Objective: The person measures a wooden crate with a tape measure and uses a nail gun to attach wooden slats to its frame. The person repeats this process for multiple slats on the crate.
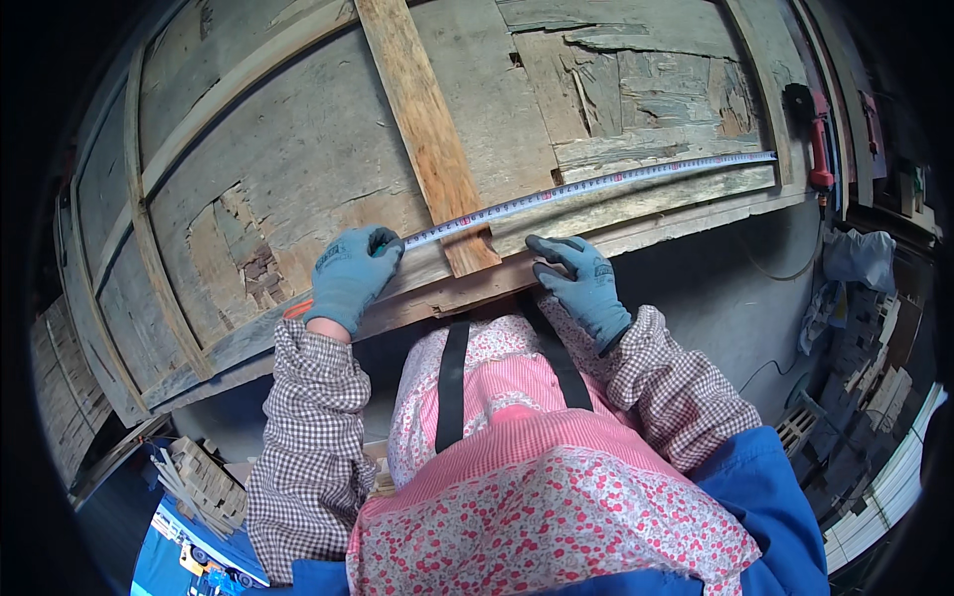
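Note:
My left hand (354,276), in a blue-grey work glove, is closed at the near edge of a worn wooden panel bench. It grips a tape measure, whose case is mostly hidden by the fingers. From it the white blade (616,180) runs out to the right, ending by a crosswise batten (760,89). The blade passes over the lower part of a reddish-brown plank (422,109) that slants across the bench. Along the near side lies a long slat (676,195), just below the blade. My right hand (584,285), gloved alike, rests at the bench edge with thumb and fingers apart, holding nothing.
Splintered plywood (656,94) covers part of the bench top. At its right side lies a red and black tool (820,149). A pale plastic bag (861,260) hangs beyond the corner. Wood pieces are stacked at lower left (207,477) and at right (879,343).

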### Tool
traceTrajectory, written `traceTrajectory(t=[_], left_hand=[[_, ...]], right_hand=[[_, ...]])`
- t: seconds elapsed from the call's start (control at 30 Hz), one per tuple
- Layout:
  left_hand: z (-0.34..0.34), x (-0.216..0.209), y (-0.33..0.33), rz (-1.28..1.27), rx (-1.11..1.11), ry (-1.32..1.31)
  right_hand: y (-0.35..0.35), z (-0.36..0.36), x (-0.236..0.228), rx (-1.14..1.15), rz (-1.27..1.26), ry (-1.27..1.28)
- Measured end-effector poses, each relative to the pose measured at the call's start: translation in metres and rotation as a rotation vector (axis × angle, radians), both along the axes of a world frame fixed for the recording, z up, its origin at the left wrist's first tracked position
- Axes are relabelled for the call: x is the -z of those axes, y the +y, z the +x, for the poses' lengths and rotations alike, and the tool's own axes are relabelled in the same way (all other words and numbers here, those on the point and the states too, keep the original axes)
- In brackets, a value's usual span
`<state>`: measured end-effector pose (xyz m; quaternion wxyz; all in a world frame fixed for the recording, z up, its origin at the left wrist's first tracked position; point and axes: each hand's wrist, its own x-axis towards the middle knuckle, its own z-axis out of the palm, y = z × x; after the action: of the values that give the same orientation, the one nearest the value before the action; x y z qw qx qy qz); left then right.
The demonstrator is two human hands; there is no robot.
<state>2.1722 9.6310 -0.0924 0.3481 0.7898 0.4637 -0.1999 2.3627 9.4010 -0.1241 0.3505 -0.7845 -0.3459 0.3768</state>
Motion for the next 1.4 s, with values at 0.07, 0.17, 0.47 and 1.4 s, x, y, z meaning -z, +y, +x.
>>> traceTrajectory(t=[0.07, 0.17, 0.47, 1.4], left_hand=[[0.001, -0.012, 0.003, -0.035, -0.017, -0.032], [-0.001, -0.019, 0.007, -0.027, -0.039, -0.084], [0.0, -0.085, -0.002, 0.032, -0.125, -0.304], [0.077, -0.092, -0.282, -0.456, -1.046, -0.574]], right_hand=[[-0.02, 0.005, 0.002, 0.2, 0.003, 0.141], [-0.044, 0.01, 0.0, 0.313, 0.057, 0.279], [-0.069, 0.023, -0.036, 0.647, 0.157, 0.593], [-0.245, 0.762, 0.082, 0.223, -0.488, -0.942]])
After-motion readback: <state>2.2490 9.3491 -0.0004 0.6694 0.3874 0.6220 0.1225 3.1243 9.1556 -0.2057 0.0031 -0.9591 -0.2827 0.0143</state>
